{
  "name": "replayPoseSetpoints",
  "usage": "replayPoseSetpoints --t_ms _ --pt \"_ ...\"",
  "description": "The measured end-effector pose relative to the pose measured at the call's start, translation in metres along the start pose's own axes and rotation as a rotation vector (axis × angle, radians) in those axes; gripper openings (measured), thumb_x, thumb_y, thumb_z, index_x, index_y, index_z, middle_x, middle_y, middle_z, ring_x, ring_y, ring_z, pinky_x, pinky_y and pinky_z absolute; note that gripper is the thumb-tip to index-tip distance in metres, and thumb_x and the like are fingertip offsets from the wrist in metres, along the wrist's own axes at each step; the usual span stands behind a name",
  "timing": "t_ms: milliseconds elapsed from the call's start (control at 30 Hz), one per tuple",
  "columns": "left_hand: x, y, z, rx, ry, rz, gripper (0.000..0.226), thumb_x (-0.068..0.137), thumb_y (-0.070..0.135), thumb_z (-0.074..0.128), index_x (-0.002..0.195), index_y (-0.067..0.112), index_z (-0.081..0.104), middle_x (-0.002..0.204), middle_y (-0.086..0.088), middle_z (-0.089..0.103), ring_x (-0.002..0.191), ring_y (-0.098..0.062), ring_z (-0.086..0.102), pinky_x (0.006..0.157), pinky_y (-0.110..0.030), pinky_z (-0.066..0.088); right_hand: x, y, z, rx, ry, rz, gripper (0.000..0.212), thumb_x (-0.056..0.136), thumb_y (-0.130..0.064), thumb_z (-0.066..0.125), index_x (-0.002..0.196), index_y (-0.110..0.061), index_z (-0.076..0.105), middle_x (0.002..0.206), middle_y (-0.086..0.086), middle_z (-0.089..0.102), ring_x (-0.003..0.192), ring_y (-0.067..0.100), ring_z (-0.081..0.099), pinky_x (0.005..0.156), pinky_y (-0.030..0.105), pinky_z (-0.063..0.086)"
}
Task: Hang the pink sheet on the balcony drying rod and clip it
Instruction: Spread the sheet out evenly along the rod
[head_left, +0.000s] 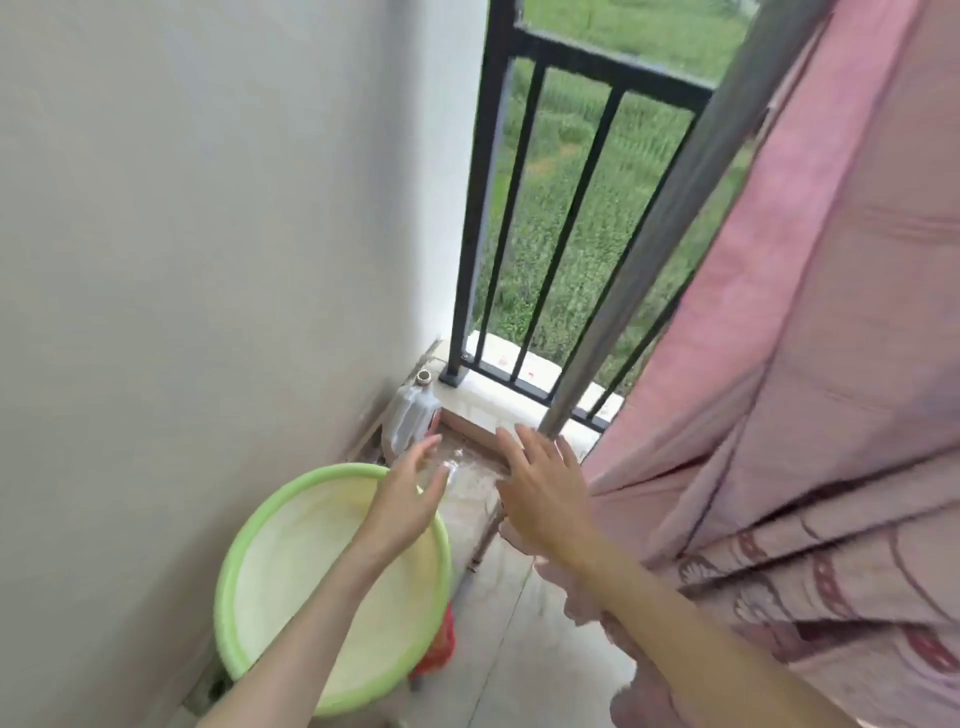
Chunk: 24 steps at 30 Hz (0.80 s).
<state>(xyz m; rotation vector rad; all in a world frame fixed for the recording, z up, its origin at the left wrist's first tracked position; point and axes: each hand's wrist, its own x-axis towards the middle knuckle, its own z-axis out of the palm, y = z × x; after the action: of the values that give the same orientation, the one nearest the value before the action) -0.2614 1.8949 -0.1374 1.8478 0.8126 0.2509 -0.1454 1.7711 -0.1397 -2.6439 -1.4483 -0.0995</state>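
The pink sheet (810, 364) hangs in folds down the right side of the view, draped from a grey metal drying rod (670, 208) that slants from the top right to near the floor. Its patterned lower edge bunches near the tiles. My left hand (410, 499) is stretched forward over a green basin, fingers apart and holding nothing. My right hand (545, 488) is also spread and empty, just left of the sheet and below the rod's lower end. No clip is visible.
A round green basin (228, 587) stands on a red stool by the white wall (182, 234). A plastic bottle (413, 413) sits in the corner. Black balcony railing (483, 208) stands on a low ledge, with green field beyond.
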Motion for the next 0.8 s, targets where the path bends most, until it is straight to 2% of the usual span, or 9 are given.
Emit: replayPoseSetpoints --t_ms 167,300,400,467,567,667,733,800 --pt "-0.051 0.094 -0.002 0.043 0.047 0.237 0.035 0.092 0.009 0.049 0.127 0.012 0.05 0.119 0.003 0.054 0.107 -0.009 0.05 0.089 -0.014 0.035 -0.042 0.026 -0.088 -0.018 0.223 -0.033 0.059 0.068 -0.023 0.076 0.121 -0.008 0.056 0.118 0.015 0.063 0.109 0.031 0.06 0.091 0.048 0.049" --pt "-0.081 0.148 0.01 0.05 0.107 0.344 0.031 0.09 0.007 0.052 0.121 0.014 0.055 0.117 -0.003 0.06 0.104 -0.017 0.057 0.096 -0.038 0.045 -0.074 0.053 -0.156 -0.064 0.37 -0.025 0.061 0.066 -0.026 0.078 0.122 -0.012 0.057 0.119 0.011 0.063 0.109 0.028 0.061 0.091 0.047 0.047" --pt "-0.105 0.207 0.024 0.015 0.111 0.427 0.029 0.091 0.009 0.052 0.116 0.024 0.054 0.118 -0.001 0.059 0.108 -0.02 0.056 0.096 -0.04 0.046 -0.105 0.08 -0.219 -0.099 0.488 -0.067 0.057 0.075 -0.024 0.07 0.128 -0.011 0.052 0.126 0.012 0.058 0.115 0.029 0.056 0.099 0.049 0.041" --pt "-0.113 0.246 0.028 0.028 0.116 0.474 0.03 0.093 0.013 0.05 0.121 0.022 0.052 0.126 -0.003 0.057 0.112 -0.02 0.055 0.098 -0.036 0.044 -0.121 0.094 -0.261 -0.117 0.539 -0.081 0.056 0.078 -0.021 0.066 0.13 -0.011 0.047 0.129 0.012 0.054 0.119 0.031 0.051 0.103 0.05 0.04" --pt "-0.12 0.299 0.03 0.07 0.138 0.55 0.045 0.093 0.018 0.049 0.137 0.013 0.038 0.14 -0.008 0.042 0.124 -0.021 0.045 0.104 -0.03 0.035 -0.135 0.11 -0.315 -0.131 0.65 -0.108 0.049 0.081 -0.017 0.063 0.128 -0.01 0.048 0.13 0.016 0.054 0.123 0.036 0.048 0.1 0.055 0.04" --pt "-0.121 0.345 0.026 0.086 0.167 0.604 0.067 0.091 0.026 0.053 0.145 0.016 0.016 0.15 -0.007 0.021 0.138 -0.018 0.023 0.108 -0.024 0.018 -0.135 0.119 -0.356 -0.253 0.729 -0.148 0.054 0.079 -0.017 0.067 0.13 -0.01 0.049 0.135 0.017 0.051 0.13 0.036 0.042 0.105 0.059 0.031" --pt "-0.113 0.366 0.02 -0.003 0.155 0.571 0.075 0.09 0.033 0.054 0.146 0.02 0.007 0.152 -0.005 0.018 0.14 -0.019 0.02 0.115 -0.035 0.017 -0.129 0.121 -0.38 -0.307 0.782 -0.157 0.051 0.081 -0.021 0.065 0.129 -0.01 0.051 0.136 0.016 0.051 0.13 0.035 0.041 0.107 0.06 0.025" --pt "-0.104 0.382 0.013 -0.175 0.149 0.523 0.08 0.086 0.042 0.057 0.146 0.024 0.007 0.15 -0.006 0.026 0.136 -0.021 0.031 0.113 -0.045 0.027 -0.121 0.123 -0.399 -0.334 0.806 -0.116 0.05 0.083 -0.025 0.063 0.129 -0.011 0.051 0.136 0.016 0.05 0.131 0.035 0.041 0.108 0.061 0.021"
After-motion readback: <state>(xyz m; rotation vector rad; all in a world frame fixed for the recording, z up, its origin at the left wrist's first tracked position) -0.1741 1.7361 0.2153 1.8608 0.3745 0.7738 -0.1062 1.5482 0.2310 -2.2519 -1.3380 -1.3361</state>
